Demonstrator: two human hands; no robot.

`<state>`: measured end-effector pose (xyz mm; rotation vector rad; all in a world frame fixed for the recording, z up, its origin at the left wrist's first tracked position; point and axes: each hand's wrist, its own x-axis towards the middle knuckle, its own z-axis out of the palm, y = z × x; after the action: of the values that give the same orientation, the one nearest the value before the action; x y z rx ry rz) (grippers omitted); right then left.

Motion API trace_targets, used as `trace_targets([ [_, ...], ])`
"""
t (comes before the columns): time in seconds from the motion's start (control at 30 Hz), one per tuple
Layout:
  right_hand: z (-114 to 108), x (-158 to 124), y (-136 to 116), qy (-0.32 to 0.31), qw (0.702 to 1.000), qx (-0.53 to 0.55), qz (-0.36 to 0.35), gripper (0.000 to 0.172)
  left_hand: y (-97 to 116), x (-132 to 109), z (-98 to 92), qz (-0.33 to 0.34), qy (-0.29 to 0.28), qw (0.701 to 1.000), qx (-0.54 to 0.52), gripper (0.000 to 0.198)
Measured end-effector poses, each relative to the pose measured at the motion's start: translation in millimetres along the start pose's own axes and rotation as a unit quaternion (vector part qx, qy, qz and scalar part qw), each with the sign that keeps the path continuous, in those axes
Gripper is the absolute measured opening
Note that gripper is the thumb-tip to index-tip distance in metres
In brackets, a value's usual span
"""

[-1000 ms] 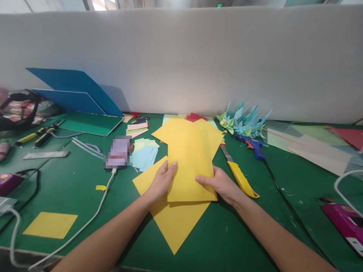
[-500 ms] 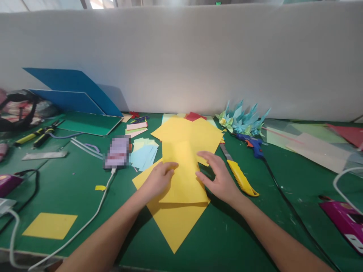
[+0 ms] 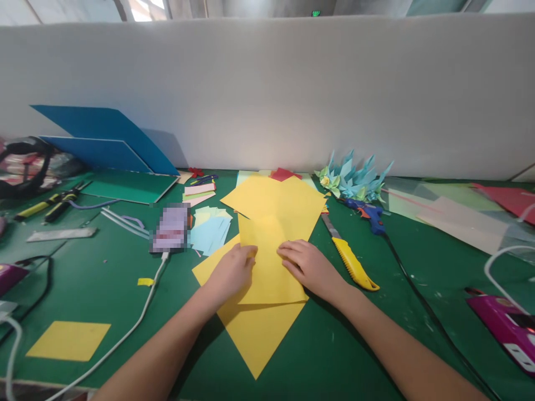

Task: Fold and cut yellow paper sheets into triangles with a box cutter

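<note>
Entry: we record a green work mat (image 3: 355,345) closed at the far side by a white partition (image 3: 292,94). All places are given from the folded yellow sheet (image 3: 270,281), which lies at the mat's centre.

- Under it, toward us: a yellow square (image 3: 259,340) set cornerwise.
- Behind it: a stack of yellow sheets (image 3: 276,197).
- Right of it: a yellow utility knife (image 3: 351,264), then a blue glue gun (image 3: 370,214) and teal origami pieces (image 3: 355,178) further back.
- Left of it: pale paper squares (image 3: 211,225) and a white cable (image 3: 137,317).
- Far left of it: blue boards (image 3: 104,139) leaning on the partition.

We note the right hand (image 3: 307,264) spread palm-down, pressing the sheet. The left hand (image 3: 232,273) rests on its left edge with its fingers bent. We cannot tell whether that hand pinches the edge. The fingertips of both hands nearly meet.
</note>
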<state>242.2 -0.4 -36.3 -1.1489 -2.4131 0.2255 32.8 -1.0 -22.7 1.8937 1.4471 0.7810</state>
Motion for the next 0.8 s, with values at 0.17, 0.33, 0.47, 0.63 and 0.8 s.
trace_targets([
  [0.17, 0.9, 11.9, 4.4, -0.026, 0.989, -0.122, 0.078, 0.029, 3.5, -1.4, 0.6, -0.007, -0.004, 0.998, 0.059, 0.018],
  [0.33, -5.6, 28.4, 0.8, -0.053, 0.973, -0.188, 0.123, 0.022, 8.5, -2.8, 1.4, -0.012, -0.049, 0.984, 0.173, 0.024],
  [0.47, -10.7, 44.7, 8.0, -0.064, 0.969, -0.202, 0.13, 0.017, 14.3, -3.0, 0.7, -0.024, -0.093, 0.958, 0.269, 0.027],
  [0.63, -13.1, 50.7, 13.3, -0.069, 0.967, -0.21, 0.125, 0.016, 15.6, -2.8, 0.3, -0.015, -0.096, 0.953, 0.288, 0.028],
  [0.8, -11.9, 19.8, 4.8, -0.066, 0.969, -0.209, 0.111, 0.025, 16.2, -2.2, 0.4, -0.027, -0.102, 0.953, 0.283, 0.028],
])
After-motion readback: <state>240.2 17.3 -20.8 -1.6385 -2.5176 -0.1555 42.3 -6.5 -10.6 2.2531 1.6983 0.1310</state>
